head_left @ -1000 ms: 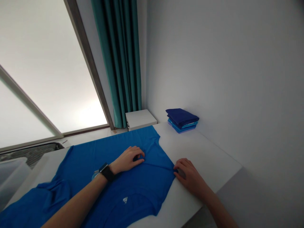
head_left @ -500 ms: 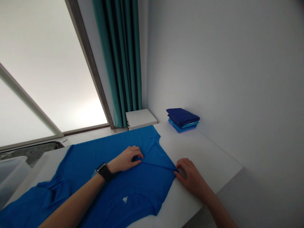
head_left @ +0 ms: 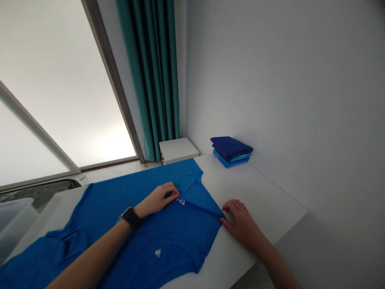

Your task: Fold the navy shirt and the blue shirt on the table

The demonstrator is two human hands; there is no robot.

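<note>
A blue T-shirt lies spread on the white table, with a small white logo on its lower part. My left hand, a black watch on its wrist, pinches a fold of the cloth near the shirt's middle. A second white logo shows just beside those fingers. My right hand rests at the shirt's right edge, and its fingertips gather the end of the fold. The far sleeve is bunched at the lower left.
A folded stack of blue garments sits on the table against the grey wall. A white cabinet stands beyond the table, beside a teal curtain. A translucent plastic bin stands at the left.
My left hand has drawn back leftward with the cloth, and a second white logo has come into view beside it. My right hand has barely moved.
</note>
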